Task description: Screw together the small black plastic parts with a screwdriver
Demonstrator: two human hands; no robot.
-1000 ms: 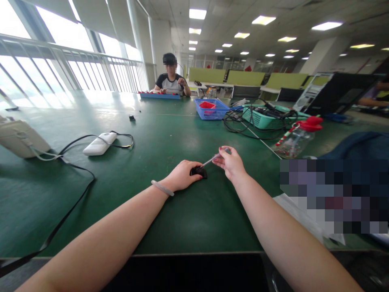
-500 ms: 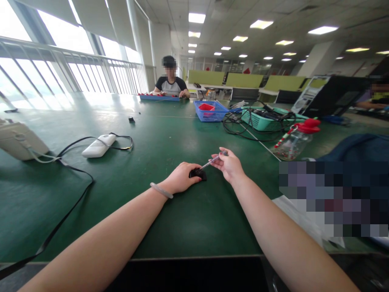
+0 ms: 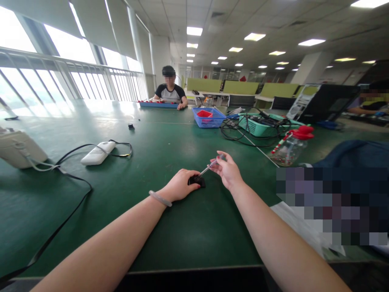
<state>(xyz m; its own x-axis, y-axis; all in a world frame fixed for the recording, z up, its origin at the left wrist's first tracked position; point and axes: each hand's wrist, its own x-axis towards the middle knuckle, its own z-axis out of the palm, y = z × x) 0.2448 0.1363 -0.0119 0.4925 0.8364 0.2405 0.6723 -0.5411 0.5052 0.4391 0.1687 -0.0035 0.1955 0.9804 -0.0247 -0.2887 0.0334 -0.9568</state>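
Note:
My left hand [image 3: 180, 185] rests on the green table [image 3: 188, 227] with its fingers closed over a small black part [image 3: 198, 181], pinning it down. A pale bracelet [image 3: 160, 198] circles that wrist. My right hand [image 3: 227, 170] pinches a thin screwdriver [image 3: 210, 164] with a clear handle. The tool slants down to the left and its tip meets the top of the black part.
A white device [image 3: 97, 153] with black cables lies at left, a beige box [image 3: 18, 148] further left. A blue basket [image 3: 209, 117], a teal basket [image 3: 263, 125] of cables and a red-capped bottle [image 3: 288, 147] stand behind. Another person [image 3: 169, 89] sits at the far end.
Both hands stay on the black part and screwdriver. The view has tipped slightly, so everything sits a little lower in the picture. The far person's raised hand has dropped to the table.

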